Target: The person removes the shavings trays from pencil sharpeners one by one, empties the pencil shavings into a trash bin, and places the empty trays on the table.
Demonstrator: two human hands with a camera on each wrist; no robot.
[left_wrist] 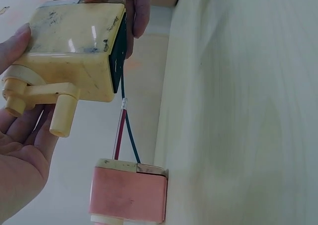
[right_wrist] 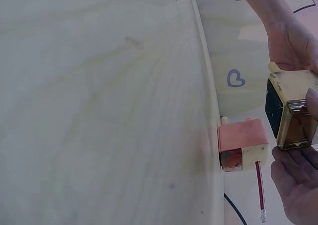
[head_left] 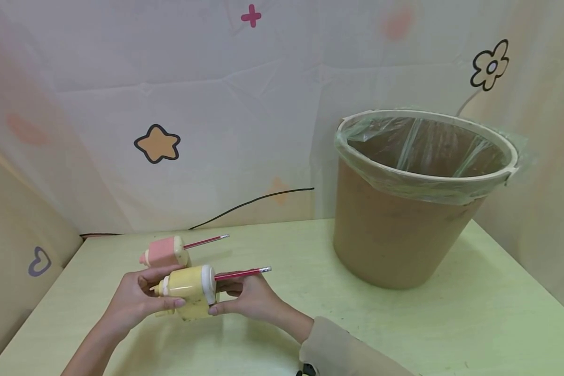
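Note:
Both hands hold a yellow crank pencil sharpener (head_left: 192, 287) above the table. My left hand (head_left: 131, 300) grips its crank end, thumb across the body. At the front end, my right hand (head_left: 249, 297) grips it by the white faceplate, beside a red pencil (head_left: 239, 274) stuck in the front. The yellow crank handle (left_wrist: 49, 92) shows in the left wrist view, and a brown see-through shavings drawer (right_wrist: 299, 128) in the right wrist view. Behind, a pink pencil sharpener (head_left: 162, 252) stands on the table, with another red pencil (head_left: 206, 242) in it.
A large brown bin (head_left: 395, 240) lined with a thin clear bag (head_left: 404, 183) stands at the right on the pale green table (head_left: 282, 334). Behind the table hangs a light cloth backdrop (head_left: 192, 68) with printed shapes. Small dark specks lie on the tabletop.

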